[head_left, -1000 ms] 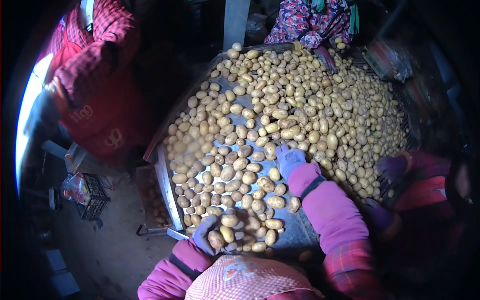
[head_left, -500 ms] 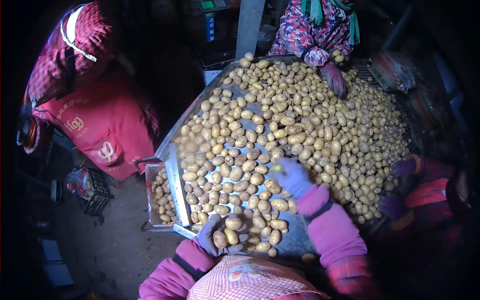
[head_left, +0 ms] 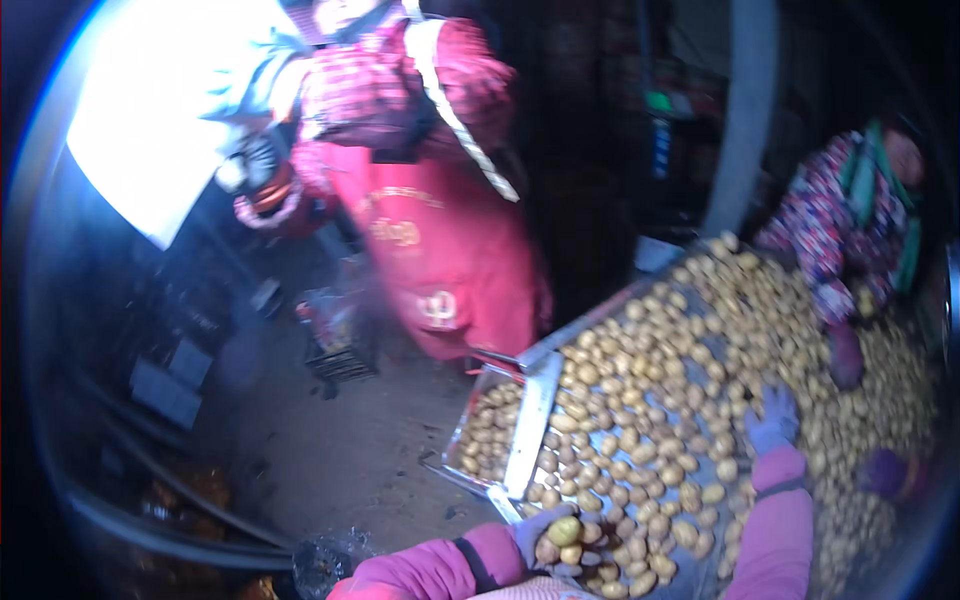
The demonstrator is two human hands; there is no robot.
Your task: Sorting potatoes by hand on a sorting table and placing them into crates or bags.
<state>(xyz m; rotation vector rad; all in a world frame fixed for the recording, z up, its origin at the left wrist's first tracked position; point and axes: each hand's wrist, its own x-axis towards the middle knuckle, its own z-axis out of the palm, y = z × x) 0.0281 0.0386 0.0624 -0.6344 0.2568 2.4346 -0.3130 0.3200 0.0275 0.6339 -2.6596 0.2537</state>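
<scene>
My left hand, in a pale purple glove, cups several potatoes at the near corner of a metal sorting table. One of them looks greenish. Farther right, my right hand in a similar glove rests on the spread of loose potatoes, its fingers apart and nothing visible in them. Motion blurs the scene somewhat, and what lies under the right palm is hidden.
A metal-edged bin of potatoes adjoins the table's left side. Beyond it stands a person in a red apron. Another person reaches into the potatoes at far right; a gloved hand shows nearby. A dark crate sits on the floor.
The view has swung left, so the table appears farther right. My right hand has reached farther across the potatoes; the greenish one it carried no longer shows there. My left hand still holds potatoes.
</scene>
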